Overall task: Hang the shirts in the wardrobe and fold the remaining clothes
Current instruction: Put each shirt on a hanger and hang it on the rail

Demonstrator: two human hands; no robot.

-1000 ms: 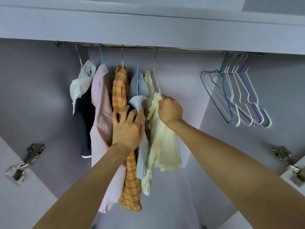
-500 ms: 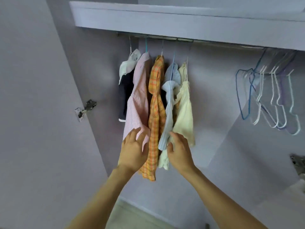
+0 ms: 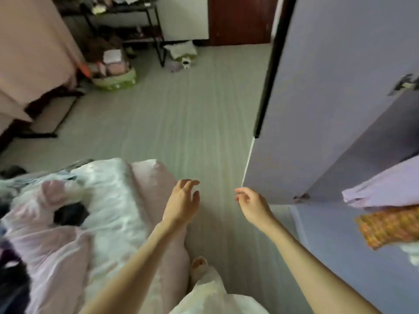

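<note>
Two shirt hems show at the right edge, hanging inside the lilac wardrobe (image 3: 340, 234): one pale lilac striped shirt (image 3: 385, 189) above one orange plaid shirt (image 3: 390, 227), the two touching. A white scrap of cloth (image 3: 413, 253) sits just below the plaid hem; what it is cannot be told. The remaining clothes lie unfolded on the bed (image 3: 156, 177) at lower left: a crumpled pink and white heap of garments (image 3: 68, 223), too blurred to count, with one dark garment (image 3: 68, 215) lying among them. Both hands hang in the air over the grey wood-grain floor (image 3: 192, 121), between bed and wardrobe. The left hand (image 3: 182, 202) has a spread, loosely curved grip that holds nothing. The right hand (image 3: 251, 203) has a slackly curled grip, likewise touching nothing. One lilac wardrobe door (image 3: 328, 87) stands open beside the right hand.
</note>
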